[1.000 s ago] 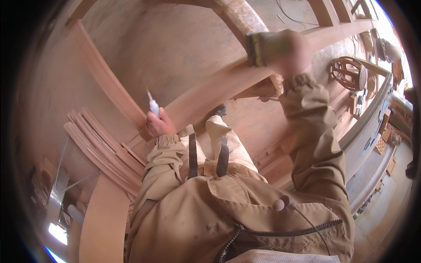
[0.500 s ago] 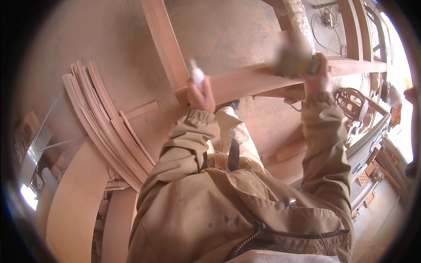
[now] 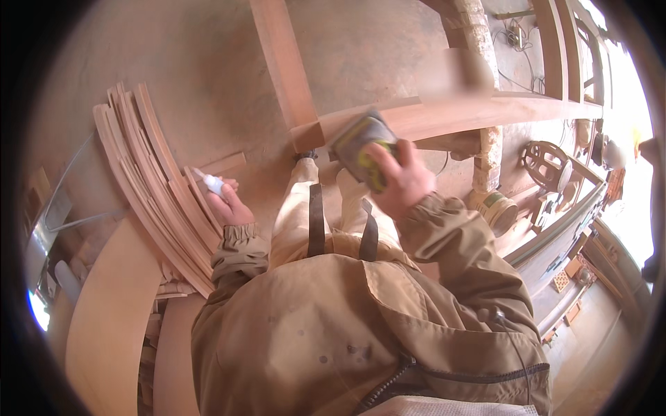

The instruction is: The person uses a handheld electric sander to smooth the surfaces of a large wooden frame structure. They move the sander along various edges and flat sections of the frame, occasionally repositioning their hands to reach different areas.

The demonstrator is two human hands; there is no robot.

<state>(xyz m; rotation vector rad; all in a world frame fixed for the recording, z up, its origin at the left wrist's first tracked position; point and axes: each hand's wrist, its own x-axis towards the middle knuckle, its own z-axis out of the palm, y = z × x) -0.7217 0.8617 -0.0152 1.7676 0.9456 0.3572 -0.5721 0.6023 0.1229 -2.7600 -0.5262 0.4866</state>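
Observation:
My right hand (image 3: pixel 406 182) is wrapped round a handheld sander (image 3: pixel 359 147) with a dark grey body and yellow-green grip. The sander is tilted beside the near edge of a long wooden beam (image 3: pixel 444 119); whether it touches the wood I cannot tell. Close by, a second wooden board (image 3: pixel 283 69) meets the beam's left end. My left hand (image 3: pixel 232 208) is out to the left, closed round a small white bottle with a narrow nozzle (image 3: pixel 212 183). The nozzle points up and to the left, next to a stack of curved wooden strips (image 3: pixel 149 180).
A broad curved panel (image 3: pixel 111 312) lies at the lower left. White-wrapped posts (image 3: pixel 479 35) stand under the beam, with a bucket (image 3: pixel 494 210) near one. Cables (image 3: pixel 517 41) lie on the far right floor. Further right is a slatted round wooden piece (image 3: pixel 546 165).
My left hand has moved left and nearer with the bottle, away from the board joint. My right hand has brought the sander left and nearer along the beam, to its left end.

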